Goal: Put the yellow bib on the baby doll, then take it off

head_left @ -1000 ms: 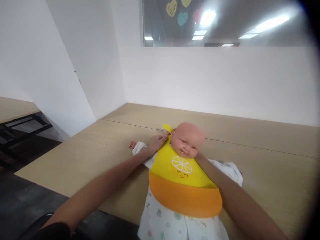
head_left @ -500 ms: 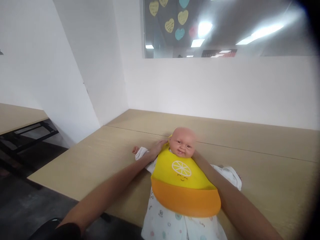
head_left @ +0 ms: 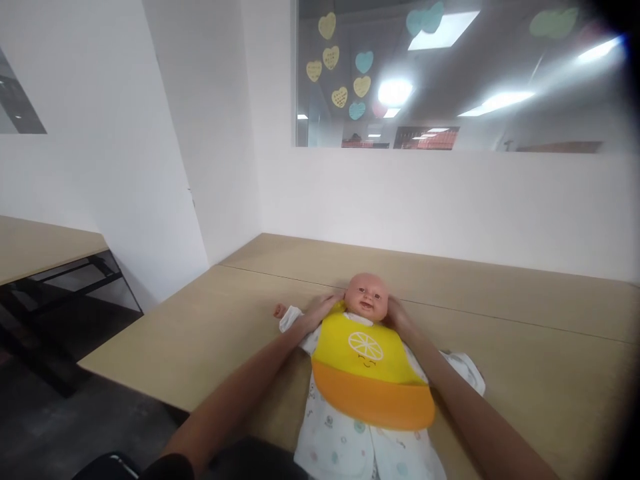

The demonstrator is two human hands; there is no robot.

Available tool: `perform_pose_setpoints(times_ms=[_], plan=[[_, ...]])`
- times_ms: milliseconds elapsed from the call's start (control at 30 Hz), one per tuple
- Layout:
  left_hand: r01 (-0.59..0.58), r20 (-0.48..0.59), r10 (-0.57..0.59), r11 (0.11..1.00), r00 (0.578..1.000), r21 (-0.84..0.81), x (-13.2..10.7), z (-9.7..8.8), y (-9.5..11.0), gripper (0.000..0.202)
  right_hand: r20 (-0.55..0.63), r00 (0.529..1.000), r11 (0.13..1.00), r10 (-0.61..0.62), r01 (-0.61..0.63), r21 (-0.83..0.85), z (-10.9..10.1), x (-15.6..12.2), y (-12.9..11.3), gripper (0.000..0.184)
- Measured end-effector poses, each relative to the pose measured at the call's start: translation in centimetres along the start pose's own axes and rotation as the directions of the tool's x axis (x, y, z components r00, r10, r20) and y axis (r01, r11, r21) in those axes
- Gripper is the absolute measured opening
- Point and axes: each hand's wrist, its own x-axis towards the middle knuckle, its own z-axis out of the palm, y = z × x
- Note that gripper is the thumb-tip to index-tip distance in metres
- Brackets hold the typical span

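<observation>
Neither grip can be read clearly: the left hand (head_left: 320, 308) lies against the near side of the doll's head (head_left: 367, 295), fingers curled toward the neck where the top corner of the yellow bib (head_left: 364, 347) ends, and I cannot tell whether it pinches the bib's edge or only rests there. The right hand (head_left: 397, 317) sits on the other side of the neck, tucked partly behind the head, fingers hidden, so whether it clasps anything is also unclear. Both forearms reach in from the lower edge of the view and run up along either side of the doll (head_left: 360, 373).

The doll lies on its back on the light wooden tabletop (head_left: 210, 320), head away from the person, legs running out over the near edge. It wears a white suit with small coloured prints, and one small arm sticks out to the left just beside the left wrist. The bib covers its chest, yellow above with a white lemon-slice drawing, and an orange pocket (head_left: 375, 403) across the bottom.

Behind the tabletop stands a white wall, with a window (head_left: 450, 73) above it. Paper hearts (head_left: 340, 73) in yellow and blue are stuck on the glass. Off to the left another table (head_left: 45, 243) stands well apart
</observation>
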Motion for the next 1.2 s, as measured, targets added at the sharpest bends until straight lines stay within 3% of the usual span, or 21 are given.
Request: perform_pose_setpoints(times_ms=[133, 300, 600, 767, 1000, 1200], plan=[[0.027, -0.005, -0.026, 0.996, 1.0, 0.09, 0.7, -0.2, -0.8, 0.051, -0.042, 0.994, 0.994, 0.105, -0.106, -0.028, -1.4, -1.2, 0.9, 0.045], [0.001, -0.024, 0.003, 0.986, 1.0, 0.164, 0.9, -0.3, -1.3, 0.048, -0.12, 0.992, 0.99, 0.042, -0.058, -0.132, -1.6, -1.6, 1.2, 0.047], [-0.044, 0.012, 0.043, 0.984, 0.999, 0.173, 1.3, -0.3, -1.0, 0.048, -0.153, 0.982, 0.962, -0.108, 0.064, -0.266, -1.7, -1.8, 0.6, 0.043], [-0.109, -0.034, 0.116, 0.982, 0.993, 0.154, 1.6, -0.4, -0.8, 0.045, -0.062, 0.973, 0.95, -0.224, 0.203, -0.237, -0.7, -2.7, -1.3, 0.051], [-0.077, -0.075, 0.092, 0.979, 0.993, 0.187, 2.5, -0.6, -1.8, 0.034, 0.055, 0.995, 0.978, -0.086, 0.095, -0.185, 0.0, -2.6, -1.6, 0.057], [-0.054, -0.115, 0.084, 0.969, 0.99, 0.241, 2.5, -0.6, -2.5, 0.026, 0.065, 0.997, 0.96, -0.032, 0.049, -0.274, 0.3, -2.3, -2.3, 0.057]])
